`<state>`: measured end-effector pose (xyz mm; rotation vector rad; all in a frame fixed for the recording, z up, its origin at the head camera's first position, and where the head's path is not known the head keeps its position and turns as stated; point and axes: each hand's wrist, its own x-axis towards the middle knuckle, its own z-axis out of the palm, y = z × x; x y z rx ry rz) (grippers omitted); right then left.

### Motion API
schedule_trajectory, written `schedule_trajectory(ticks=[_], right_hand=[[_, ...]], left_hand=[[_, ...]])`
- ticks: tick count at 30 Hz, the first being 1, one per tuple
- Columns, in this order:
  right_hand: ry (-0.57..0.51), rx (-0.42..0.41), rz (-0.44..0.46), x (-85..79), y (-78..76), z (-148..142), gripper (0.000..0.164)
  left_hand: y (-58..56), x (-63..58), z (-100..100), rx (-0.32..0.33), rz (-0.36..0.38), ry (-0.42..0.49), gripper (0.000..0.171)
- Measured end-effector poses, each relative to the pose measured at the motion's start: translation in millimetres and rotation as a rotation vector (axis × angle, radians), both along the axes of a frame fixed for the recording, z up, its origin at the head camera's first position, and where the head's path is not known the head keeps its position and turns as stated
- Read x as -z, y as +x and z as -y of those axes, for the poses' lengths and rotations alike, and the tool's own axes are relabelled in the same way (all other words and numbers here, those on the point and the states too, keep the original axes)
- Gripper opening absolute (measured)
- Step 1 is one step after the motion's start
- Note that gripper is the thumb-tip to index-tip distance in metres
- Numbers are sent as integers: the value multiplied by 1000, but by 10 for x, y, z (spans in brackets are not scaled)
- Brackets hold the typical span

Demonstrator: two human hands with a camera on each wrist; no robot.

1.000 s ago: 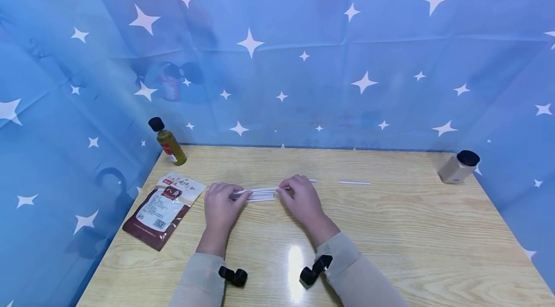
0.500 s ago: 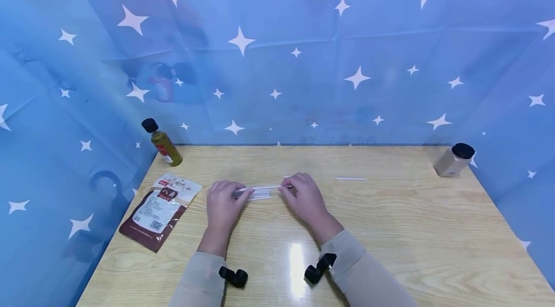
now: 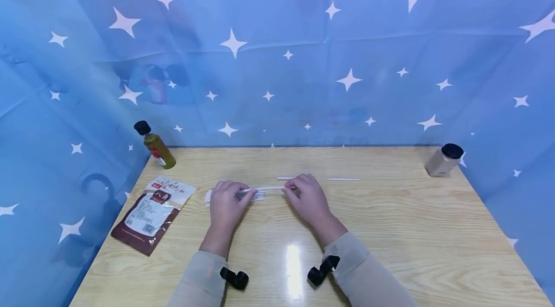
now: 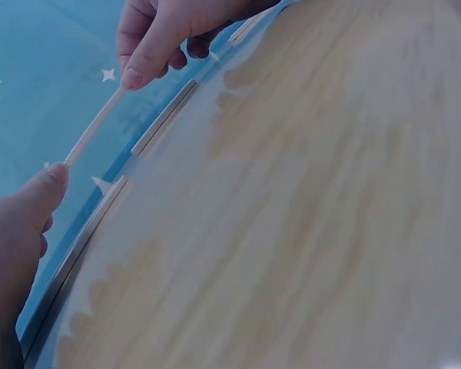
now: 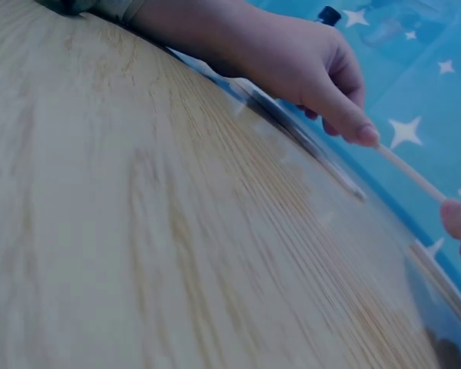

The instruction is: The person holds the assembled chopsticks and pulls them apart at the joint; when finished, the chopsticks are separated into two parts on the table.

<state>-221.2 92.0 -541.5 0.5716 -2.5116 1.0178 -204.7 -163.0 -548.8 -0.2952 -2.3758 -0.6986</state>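
A thin white stick (image 3: 270,188) stretches between my two hands just above the table. My left hand (image 3: 226,203) pinches its left end with thumb and fingers, and my right hand (image 3: 307,201) pinches the right end. In the left wrist view the stick (image 4: 94,127) appears raised clear of the tabletop. Below and behind my left hand lies a pile of similar white sticks (image 3: 260,196), partly hidden by that hand. Two more sticks lie in a row farther back: one stick (image 3: 284,178) just behind my right hand, another stick (image 3: 344,179) to its right.
On the left of the wooden table (image 3: 390,239) lies a brown and white pouch (image 3: 151,213). A black-capped bottle (image 3: 159,152) stands at the back left corner, and a black-lidded jar (image 3: 443,161) at the back right. A blue starred cloth (image 3: 277,71) hangs behind.
Both hands, holding the stick, have shifted right relative to the pile, whose left end now shows beside my left hand. The head view has turned slightly right.
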Motion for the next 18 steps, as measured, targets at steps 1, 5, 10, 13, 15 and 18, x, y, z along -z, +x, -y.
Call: schedule_trajectory(ticks=[1, 5, 10, 13, 15, 18], right_hand=[[0, 3, -3, 3, 8, -23, 10], [1, 11, -25, 2, 25, -118, 9], [6, 19, -20, 0, 37, -236, 8], [13, 29, -15, 0, 53, -303, 8], [16, 33, -24, -2, 63, -344, 9], [6, 36, -38, -13, 81, -410, 9]], left_hand=[[-3, 0, -20, 6, -2, -4, 29], [-26, 4, -100, 28, -3, -9, 29], [-65, 15, -193, 51, 13, -9, 30], [-77, 23, -250, 66, 1, -10, 29], [-84, 26, -289, 78, -10, -11, 29], [-98, 24, -350, 100, -21, -11, 29]])
